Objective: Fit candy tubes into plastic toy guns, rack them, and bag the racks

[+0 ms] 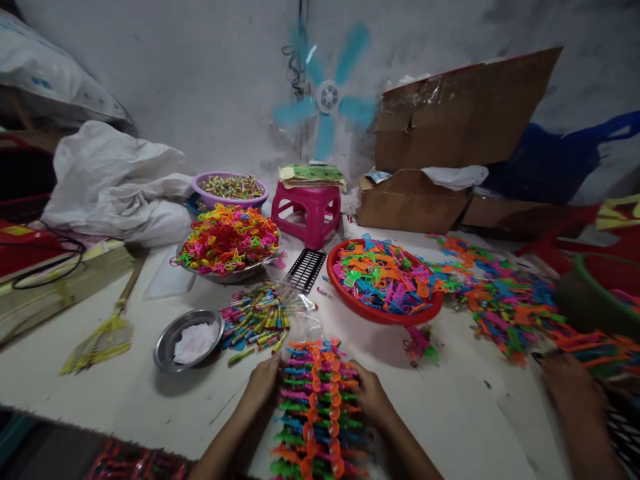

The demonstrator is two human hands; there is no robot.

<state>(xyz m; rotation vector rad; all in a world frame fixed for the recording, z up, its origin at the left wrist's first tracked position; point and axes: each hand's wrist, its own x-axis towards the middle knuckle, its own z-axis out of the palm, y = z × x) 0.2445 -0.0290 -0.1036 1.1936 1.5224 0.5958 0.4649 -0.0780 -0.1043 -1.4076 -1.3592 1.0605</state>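
Note:
Bright plastic toys (320, 407) in orange, green, pink and blue are packed side by side in a long row in front of me. Clear round parts form two lines along the top. My left hand (266, 381) lies against the row's left side near its far end, fingers curled and partly hidden. On the opposite side, my right hand (369, 389) presses in the same way, so the row sits between both hands. Just beyond my left hand, small colourful printed tubes (260, 317) spill from a clear plastic bag (300, 310).
A red basin (390, 319) of similar toys stands ahead right, with a loose toy heap (520, 293) beyond. Another person's hand (570, 380) is at far right. Leftward are a metal bowl (163, 353), a yellow fly swatter (100, 343) and a heaped basin (230, 243). A fan (327, 97) spins behind.

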